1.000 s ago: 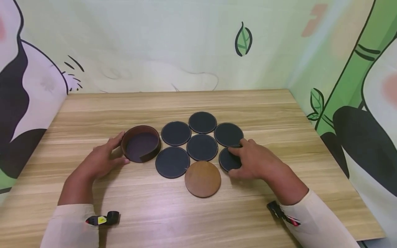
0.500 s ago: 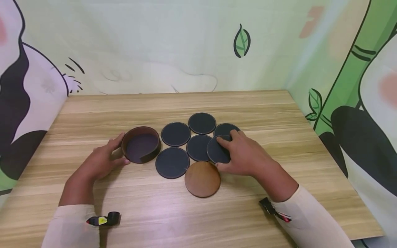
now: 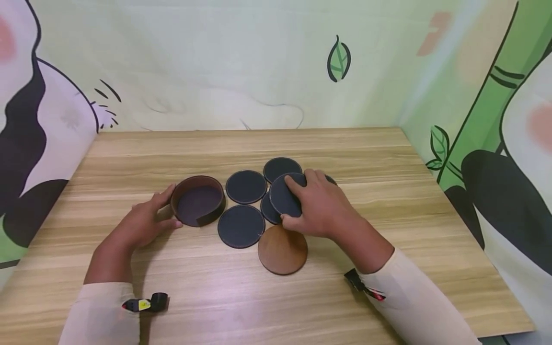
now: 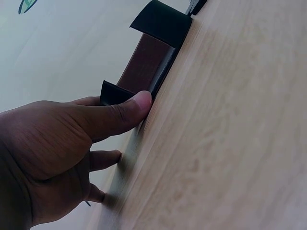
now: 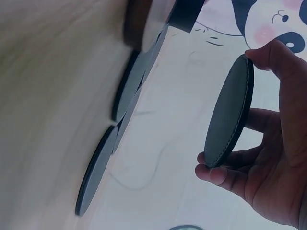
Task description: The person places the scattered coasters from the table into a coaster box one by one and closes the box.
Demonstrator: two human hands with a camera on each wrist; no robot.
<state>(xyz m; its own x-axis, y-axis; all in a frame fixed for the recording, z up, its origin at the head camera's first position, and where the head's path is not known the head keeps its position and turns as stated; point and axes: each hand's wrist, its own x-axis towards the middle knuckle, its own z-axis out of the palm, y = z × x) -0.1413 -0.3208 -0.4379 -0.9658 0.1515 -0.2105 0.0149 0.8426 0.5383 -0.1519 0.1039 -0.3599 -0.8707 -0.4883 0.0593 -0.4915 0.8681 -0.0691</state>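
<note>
My right hand (image 3: 319,206) holds a round black coaster (image 3: 284,197) by its edge. The right wrist view shows this coaster (image 5: 229,112) raised off the table, pinched between thumb and fingers. Below it, one black coaster is partly covered and another mostly hidden behind the hand. A brown coaster (image 3: 282,253) lies nearest to me. On the left, my left hand (image 3: 140,223) holds the side of a round, dark brown coaster holder (image 3: 213,212), thumb in front and index finger behind. The holder stands upright with a gap in its wall, seen in the left wrist view.
More black coasters lie flat between the holder and my right hand: one in front (image 3: 241,226), one behind it (image 3: 246,187) and one at the back (image 3: 282,168). The wooden table (image 3: 207,297) meets a painted wall (image 3: 207,62) behind.
My right hand has taken the rightmost black coaster off the table and carried it left and farther back, over the middle coaster. My left hand and the holder stay put.
</note>
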